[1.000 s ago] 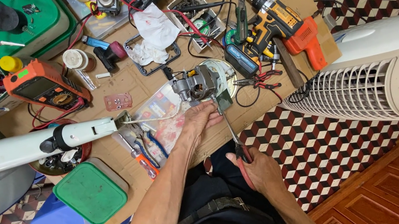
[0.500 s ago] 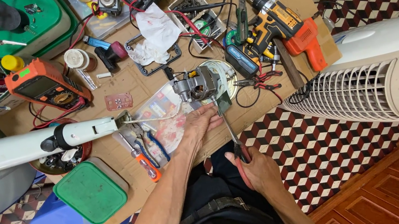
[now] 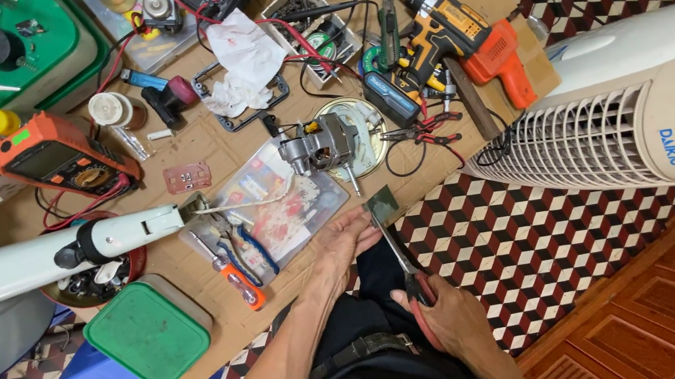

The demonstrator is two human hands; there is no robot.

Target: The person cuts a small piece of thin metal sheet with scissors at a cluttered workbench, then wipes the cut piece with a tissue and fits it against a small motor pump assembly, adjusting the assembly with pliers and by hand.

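Two hands were at the cardboard mat's point(image 3: 201, 170) near edge. My left hand point(image 3: 343, 240), fingers loosely spread, touched the small dark square metal plate point(image 3: 382, 205), now drawn back off the grey electric motor w/ bare shaft point(image 3: 321, 147) where it sat a sec ago. My right hand point(image 3: 450, 315) stayed clamped on red-handled long-nose pliers point(image 3: 407, 264), tips gripping that plate, so it looked freed from the motor.
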